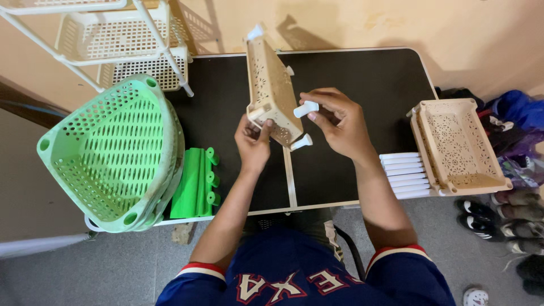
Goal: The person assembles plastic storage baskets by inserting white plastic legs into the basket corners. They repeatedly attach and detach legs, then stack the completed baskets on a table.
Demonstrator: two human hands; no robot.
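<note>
A beige perforated plastic basket (270, 85) is tilted on its side above the black table (368, 79). My left hand (253, 143) grips its near lower corner. My right hand (339, 122) pinches a short white plastic peg (306, 109) at the basket's corner. Another white peg (301, 142) sticks out of the basket just below it, and one more shows at the basket's top end (255, 32).
Stacked green perforated baskets (113, 156) sit at the left, with green tubes (195, 182) beside them. At the right edge rest stacked beige baskets (459, 144) and several white tubes (405, 174). A white rack (124, 39) stands at the back left. Shoes lie on the floor at right.
</note>
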